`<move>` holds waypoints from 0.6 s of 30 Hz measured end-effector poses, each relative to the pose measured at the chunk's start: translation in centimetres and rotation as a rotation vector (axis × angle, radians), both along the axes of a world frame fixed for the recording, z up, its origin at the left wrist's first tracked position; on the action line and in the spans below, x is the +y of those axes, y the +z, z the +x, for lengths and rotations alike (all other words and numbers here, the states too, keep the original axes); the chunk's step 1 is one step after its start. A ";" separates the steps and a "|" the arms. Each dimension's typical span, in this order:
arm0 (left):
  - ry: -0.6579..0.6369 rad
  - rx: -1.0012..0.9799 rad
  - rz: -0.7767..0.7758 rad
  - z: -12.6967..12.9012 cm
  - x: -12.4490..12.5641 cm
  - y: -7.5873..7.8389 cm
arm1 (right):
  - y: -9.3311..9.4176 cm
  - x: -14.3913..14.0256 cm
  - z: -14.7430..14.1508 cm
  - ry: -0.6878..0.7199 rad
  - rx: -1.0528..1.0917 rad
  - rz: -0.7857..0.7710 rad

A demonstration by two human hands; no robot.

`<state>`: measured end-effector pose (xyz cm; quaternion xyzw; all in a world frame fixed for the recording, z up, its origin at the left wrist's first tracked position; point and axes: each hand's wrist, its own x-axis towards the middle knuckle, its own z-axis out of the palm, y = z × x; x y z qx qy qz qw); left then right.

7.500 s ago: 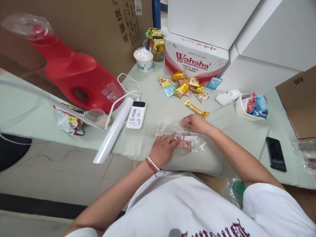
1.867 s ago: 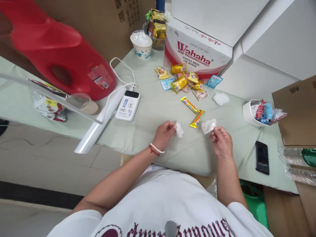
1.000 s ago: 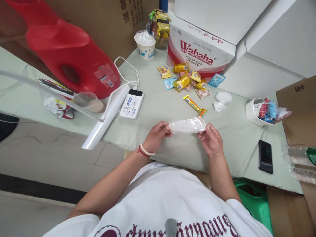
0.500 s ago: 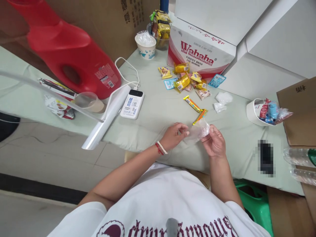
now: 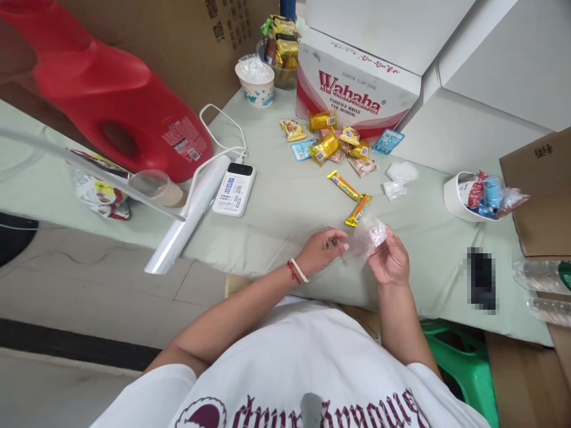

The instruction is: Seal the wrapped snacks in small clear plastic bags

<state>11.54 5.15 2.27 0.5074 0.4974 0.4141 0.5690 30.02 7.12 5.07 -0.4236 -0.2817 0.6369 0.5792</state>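
Where a pale green cloth-covered table [image 5: 281, 196] stands above a grey tiled floor [image 5: 147, 291], the right hand [image 5: 390, 258] pinches one crumpled sheet of clear plastic film [image 5: 375, 233] over the near side. The left hand [image 5: 322, 251], its fingers loosely curled, is just beside the film; whether it touches cannot be told. On the table are two slim yellow-and-orange wrapped bars [image 5: 345, 185], two crumpled whitish plastic wads [image 5: 402, 172], one white rectangular power bank [image 5: 234, 191] and one red-and-white carton [image 5: 357, 89].

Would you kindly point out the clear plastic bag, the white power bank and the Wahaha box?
Clear plastic bag [image 5: 371, 235], head view, on its crumpled middle.
White power bank [image 5: 234, 191], head view, on its printed face.
Wahaha box [image 5: 352, 93], head view, on its lettered front.
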 end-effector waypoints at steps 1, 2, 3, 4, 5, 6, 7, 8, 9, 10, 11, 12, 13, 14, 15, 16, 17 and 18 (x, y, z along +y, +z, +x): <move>-0.025 0.003 -0.009 0.4 0.0 -0.1 | 0.1 0.0 -0.1 0.007 0.000 -0.002; -0.042 -0.001 -0.016 0.6 -0.1 -0.2 | 0.1 0.0 0.0 0.010 -0.002 -0.001; -0.049 -0.012 -0.020 0.7 -0.1 -0.3 | 0.2 0.0 0.2 0.008 -0.007 0.002; -0.048 -0.027 -0.017 0.6 -0.2 -0.4 | 0.3 0.1 0.4 0.003 -0.015 0.004; -0.041 -0.045 -0.008 0.3 -0.3 -0.5 | 0.4 0.1 0.8 -0.009 -0.026 0.005; -0.034 -0.063 0.004 -0.1 -0.4 -0.5 | 0.5 0.2 1.1 -0.027 -0.037 0.004; -0.030 -0.083 0.013 -0.5 -0.4 -0.5 | 0.5 0.3 1.5 -0.053 -0.047 0.004; -0.028 -0.105 0.019 -0.9 -0.5 -0.5 | 0.5 0.4 1.9 -0.084 -0.051 0.006; -0.022 -0.126 0.022 -1.1 -0.6 -0.4 | 0.4 0.4 2.1 -0.114 -0.049 0.006; -0.012 -0.141 0.022 -1.2 -0.6 -0.3 | 0.3 0.4 2.2 -0.140 -0.040 0.003; 0.000 -0.150 0.020 -1.1 -0.6 -0.2 | 0.2 0.4 2.2 -0.158 -0.027 -0.004; 0.010 -0.153 0.015 -0.8 -0.6 -0.1 | 0.1 0.3 2.1 -0.166 -0.015 -0.015; 0.016 -0.150 0.006 -0.4 -0.6 0.0 | 0.0 0.1 1.9 -0.164 -0.008 -0.027; 0.016 -0.142 -0.007 0.1 -0.6 0.0 | 0.0 0.0 1.6 -0.152 -0.006 -0.035; 0.006 -0.131 -0.021 0.6 -0.6 0.1 | 0.1 -0.2 1.3 -0.135 -0.011 -0.037; -0.013 -0.119 -0.031 1.0 -0.6 0.1 | 0.2 -0.2 1.0 -0.115 -0.020 -0.030; -0.034 -0.108 -0.036 1.4 -0.5 0.1 | 0.4 -0.3 0.9 -0.086 -0.032 -0.020; -0.054 -0.101 -0.034 1.6 -0.5 0.1 | 0.7 -0.2 1.0 -0.049 -0.049 -0.010</move>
